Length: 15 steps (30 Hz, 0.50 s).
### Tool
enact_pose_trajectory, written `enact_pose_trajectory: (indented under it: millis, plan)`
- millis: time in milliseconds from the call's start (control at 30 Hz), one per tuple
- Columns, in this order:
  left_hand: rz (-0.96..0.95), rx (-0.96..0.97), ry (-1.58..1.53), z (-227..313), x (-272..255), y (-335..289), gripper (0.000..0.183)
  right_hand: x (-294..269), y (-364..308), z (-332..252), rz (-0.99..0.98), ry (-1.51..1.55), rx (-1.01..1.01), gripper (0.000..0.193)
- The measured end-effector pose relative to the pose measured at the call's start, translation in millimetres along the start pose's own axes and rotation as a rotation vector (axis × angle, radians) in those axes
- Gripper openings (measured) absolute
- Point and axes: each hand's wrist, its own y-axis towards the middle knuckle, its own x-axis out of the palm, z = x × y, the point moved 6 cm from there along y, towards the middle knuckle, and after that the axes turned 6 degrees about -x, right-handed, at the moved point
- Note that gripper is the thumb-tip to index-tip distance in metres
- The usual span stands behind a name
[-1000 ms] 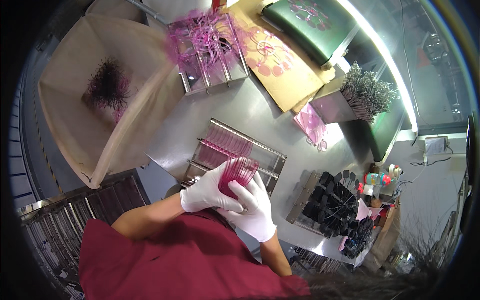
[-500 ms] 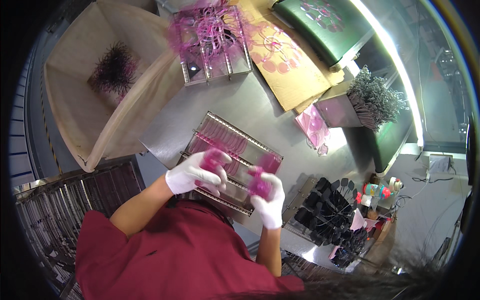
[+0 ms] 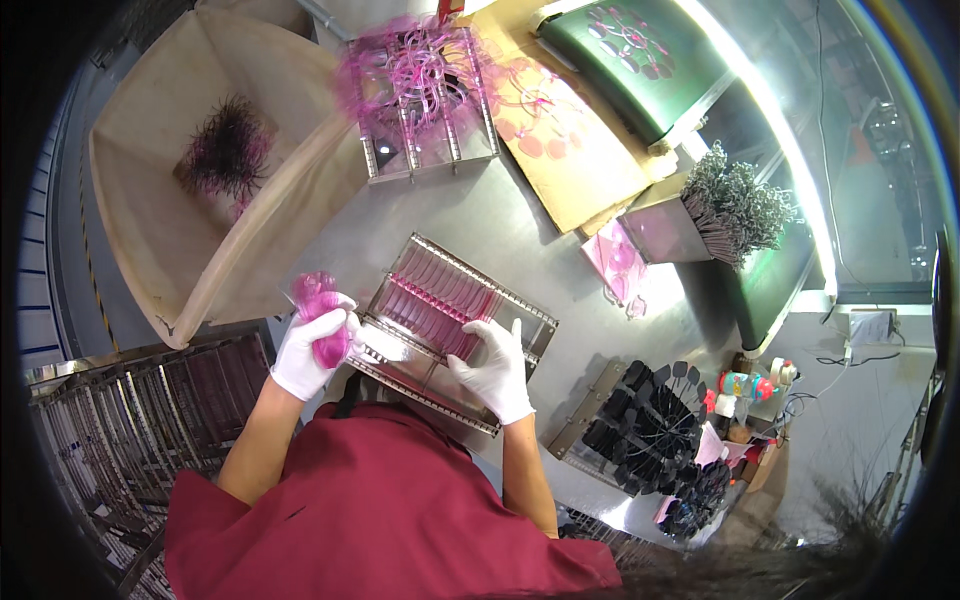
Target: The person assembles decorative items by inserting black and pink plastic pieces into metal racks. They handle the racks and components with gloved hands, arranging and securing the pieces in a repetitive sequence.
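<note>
My left hand (image 3: 318, 345), in a white glove, is closed round a bunch of translucent pink lens-like pieces (image 3: 318, 292), held left of a metal rack (image 3: 540, 335). A row of similar pink pieces (image 3: 425, 315) stands on edge in the rack's slots, packed side by side. At the right end of that row is my gloved right hand (image 3: 495, 370), thumb and fingers apart, fingertips at the last pieces. Whether a single piece is between them I cannot make out.
Behind the rack, another metal rack (image 3: 430, 163) carries tangled pink pieces. A large beige bin (image 3: 240, 250) stands at left, slotted racks (image 3: 150, 420) below it. Cardboard (image 3: 570, 185), a container of grey hooked wires (image 3: 665, 230) and black pieces (image 3: 650, 425) lie to the right.
My left hand has moved left, off the rack, and holds the pink bunch clearly. My right hand no longer shows the pink bunch and has moved left to the row.
</note>
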Motion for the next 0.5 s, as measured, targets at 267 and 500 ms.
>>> enact_pose_trajectory:
  millis: [267, 500]
  plan:
    - [0.003, -0.019, 0.013, -4, 10, -1, 0.022, 12, -9, 14, 0.113, 0.067, 0.024, 0.049]
    - [-0.023, -0.001, 0.013, 3, 11, -6, 0.025, -12, -43, 37, 0.021, -0.078, 0.046, 0.067]
